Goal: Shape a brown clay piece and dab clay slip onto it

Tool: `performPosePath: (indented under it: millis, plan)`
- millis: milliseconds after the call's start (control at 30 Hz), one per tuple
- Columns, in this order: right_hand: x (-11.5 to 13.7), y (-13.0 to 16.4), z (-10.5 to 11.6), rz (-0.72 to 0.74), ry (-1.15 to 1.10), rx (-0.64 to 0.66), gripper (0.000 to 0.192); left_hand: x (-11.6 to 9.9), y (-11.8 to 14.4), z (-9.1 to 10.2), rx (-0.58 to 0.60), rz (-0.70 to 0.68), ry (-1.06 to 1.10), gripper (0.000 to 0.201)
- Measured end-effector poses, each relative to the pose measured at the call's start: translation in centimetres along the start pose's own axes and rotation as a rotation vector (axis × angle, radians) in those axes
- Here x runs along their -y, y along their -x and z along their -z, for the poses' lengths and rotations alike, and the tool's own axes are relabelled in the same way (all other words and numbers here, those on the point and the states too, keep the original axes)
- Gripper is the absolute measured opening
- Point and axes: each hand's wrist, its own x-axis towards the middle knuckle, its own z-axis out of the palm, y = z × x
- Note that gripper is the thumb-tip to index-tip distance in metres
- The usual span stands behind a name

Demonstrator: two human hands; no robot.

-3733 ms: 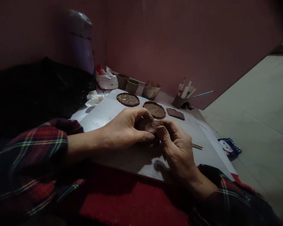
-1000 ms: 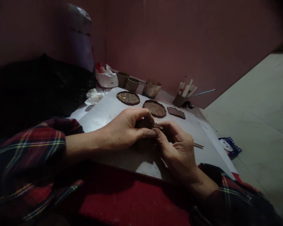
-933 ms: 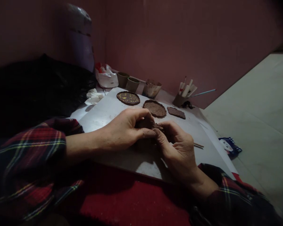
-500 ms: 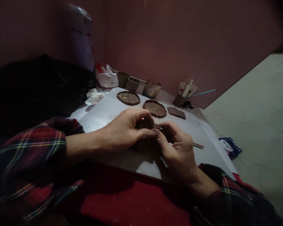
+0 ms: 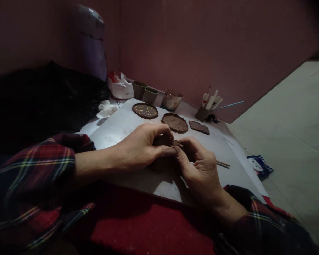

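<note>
Both my hands meet over the near part of a white board [image 5: 117, 131]. Between them is a piece of brown clay [image 5: 161, 164], dark and mostly covered by the fingers. My left hand [image 5: 143, 145] pinches its rim, thumb on the near side and fingers curled behind. From the right, my right hand [image 5: 202, 166] pinches the same rim, its thumb tip touching the left thumb. Brown smears mark both thumbs. Behind the hands lie a round brown clay piece with a raised edge [image 5: 174, 123], another dotted with yellow [image 5: 145, 111], and a small rectangular clay slab [image 5: 199, 127].
A thin wooden stick [image 5: 223, 164] lies right of my right hand. Along the wall stand two cups [image 5: 150, 95], a smeared bowl [image 5: 172, 100] and a holder with brushes [image 5: 202, 113]. A white plastic bag [image 5: 121, 86] and crumpled tissue [image 5: 106, 108] sit at the left.
</note>
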Motion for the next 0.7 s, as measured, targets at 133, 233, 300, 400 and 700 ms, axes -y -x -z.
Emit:
performPosePath:
  millis: [133,233,300,400,700]
  plan:
    - [0.05,-0.04,0.05,-0.001,0.007,0.005,0.009,-0.04,-0.08,-0.03,0.009,0.017,0.000,0.017]
    - [0.08,-0.05,0.04,-0.001,0.007,0.011,0.008,-0.11,-0.06,0.02,0.016,0.021,0.000,0.017]
    - [0.06,-0.09,0.00,0.000,0.004,0.012,0.008,-0.14,-0.03,0.06,0.010,0.019,-0.018,0.017]
    - [-0.01,-0.11,-0.02,0.001,-0.008,0.016,0.007,-0.11,0.01,0.10,0.009,0.019,-0.038,0.017]
    - [0.02,0.00,0.04,-0.008,-0.016,0.025,0.007,-0.05,0.02,-0.05,0.007,0.014,-0.047,0.017]
